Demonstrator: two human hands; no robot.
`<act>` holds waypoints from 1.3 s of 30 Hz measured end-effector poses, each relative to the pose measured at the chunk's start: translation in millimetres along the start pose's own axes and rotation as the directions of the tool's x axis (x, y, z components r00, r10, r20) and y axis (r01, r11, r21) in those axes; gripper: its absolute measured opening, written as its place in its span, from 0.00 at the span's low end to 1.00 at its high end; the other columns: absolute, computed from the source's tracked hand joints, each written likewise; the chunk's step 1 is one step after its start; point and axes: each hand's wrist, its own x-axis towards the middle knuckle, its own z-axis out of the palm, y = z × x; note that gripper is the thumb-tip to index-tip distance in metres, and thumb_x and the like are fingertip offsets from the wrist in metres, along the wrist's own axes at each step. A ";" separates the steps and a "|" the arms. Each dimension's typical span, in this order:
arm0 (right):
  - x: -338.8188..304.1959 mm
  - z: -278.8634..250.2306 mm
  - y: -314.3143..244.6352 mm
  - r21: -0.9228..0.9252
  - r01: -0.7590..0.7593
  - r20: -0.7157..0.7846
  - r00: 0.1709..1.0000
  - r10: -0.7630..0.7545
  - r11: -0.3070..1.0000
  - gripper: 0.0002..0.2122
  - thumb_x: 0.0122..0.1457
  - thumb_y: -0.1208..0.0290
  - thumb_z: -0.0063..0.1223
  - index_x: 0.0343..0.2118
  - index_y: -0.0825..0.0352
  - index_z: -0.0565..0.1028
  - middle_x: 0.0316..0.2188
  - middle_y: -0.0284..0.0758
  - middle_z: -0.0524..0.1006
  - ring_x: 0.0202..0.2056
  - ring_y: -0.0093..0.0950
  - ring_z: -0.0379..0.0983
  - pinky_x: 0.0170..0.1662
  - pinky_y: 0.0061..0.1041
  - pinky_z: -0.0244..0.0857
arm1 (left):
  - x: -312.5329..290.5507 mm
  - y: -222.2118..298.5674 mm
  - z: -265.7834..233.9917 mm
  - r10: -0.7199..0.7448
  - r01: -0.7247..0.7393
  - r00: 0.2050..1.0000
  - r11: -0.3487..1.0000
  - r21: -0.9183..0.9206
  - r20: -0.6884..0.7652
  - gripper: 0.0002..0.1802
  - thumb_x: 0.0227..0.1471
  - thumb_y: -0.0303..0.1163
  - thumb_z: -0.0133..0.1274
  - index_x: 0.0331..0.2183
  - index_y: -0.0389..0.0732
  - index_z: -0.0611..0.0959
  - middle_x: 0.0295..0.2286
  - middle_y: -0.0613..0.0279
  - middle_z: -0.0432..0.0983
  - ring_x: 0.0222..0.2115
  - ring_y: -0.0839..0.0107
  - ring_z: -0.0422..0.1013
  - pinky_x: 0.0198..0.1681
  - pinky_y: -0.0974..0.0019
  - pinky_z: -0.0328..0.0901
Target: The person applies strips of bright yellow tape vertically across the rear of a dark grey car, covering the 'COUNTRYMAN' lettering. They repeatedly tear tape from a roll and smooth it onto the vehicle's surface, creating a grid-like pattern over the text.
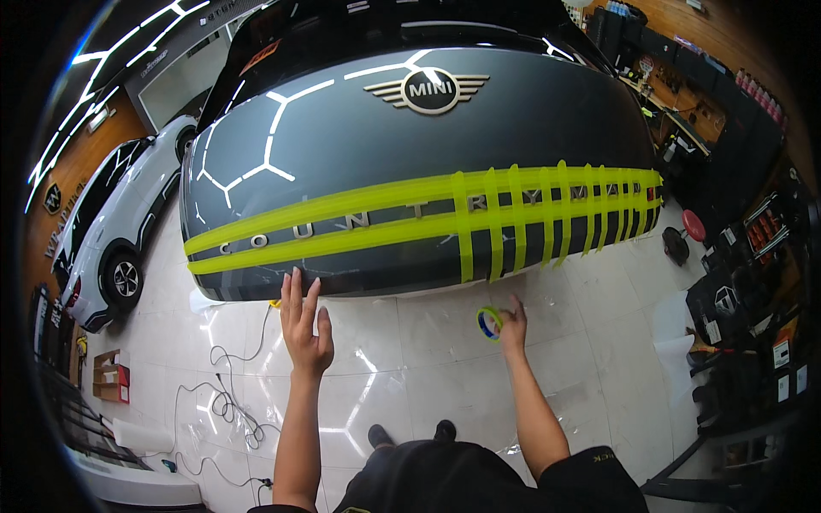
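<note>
Saw glossy, curved grey tailgate (342, 154), crossed by thin yellow-green tape strips (342, 202); at its lower left edge, left hand (308, 338) spread wide, contact unclear; below its right half, right hand (513, 328) holding a ring-shaped tape roll (481, 326).

Grey tailgate (342, 150): bore yellow-green tape strips (463, 224). Left hand (306, 335): was spread near its lower edge. Right hand (513, 330): held tape roll (482, 325).

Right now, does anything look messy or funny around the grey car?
Yes, the dark cable looks messy: it lies in tangled loops on the floor, left of the shoes. The yellow-green tape looks lopsided too: upright strips cross its two long bands only toward the right. I see no spill.
</note>
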 end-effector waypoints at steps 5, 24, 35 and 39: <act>-136.0 -5.9 -20.1 -0.018 0.111 0.320 0.942 -0.099 0.994 0.40 0.63 0.83 0.53 0.75 0.65 0.46 0.41 0.39 0.79 0.37 0.22 0.76 0.37 0.22 0.72 | -29.9 54.0 -2.4 -0.009 0.004 0.999 0.993 -0.119 -0.039 0.23 0.53 0.22 0.54 0.52 0.38 0.84 0.58 0.47 0.75 0.64 0.43 0.64 0.67 0.45 0.55; -214.4 58.7 -127.8 -0.389 0.672 0.419 0.738 -0.529 0.630 0.40 0.58 0.85 0.57 0.72 0.76 0.49 0.44 0.45 0.81 0.45 0.36 0.81 0.52 0.32 0.73 | -24.0 128.5 34.4 0.135 0.263 0.873 0.680 -0.685 0.469 0.23 0.54 0.28 0.65 0.53 0.38 0.85 0.51 0.48 0.79 0.51 0.55 0.76 0.53 0.59 0.69; -207.5 76.1 -136.8 -0.481 0.757 0.504 0.652 -0.567 0.443 0.40 0.54 0.83 0.62 0.70 0.77 0.56 0.43 0.44 0.81 0.42 0.41 0.78 0.48 0.37 0.69 | -13.4 107.0 42.0 0.092 0.194 0.946 0.610 -0.768 0.312 0.11 0.47 0.18 0.67 0.37 0.34 0.89 0.40 0.52 0.85 0.43 0.57 0.81 0.49 0.61 0.72; -197.8 83.1 -147.9 -0.421 0.750 0.522 0.660 -0.540 0.510 0.38 0.56 0.82 0.62 0.70 0.75 0.58 0.42 0.45 0.81 0.42 0.42 0.79 0.48 0.37 0.71 | -6.0 107.0 52.2 0.111 0.085 0.968 0.698 -0.711 0.224 0.07 0.48 0.16 0.64 0.32 0.34 0.86 0.34 0.53 0.84 0.40 0.54 0.80 0.46 0.59 0.73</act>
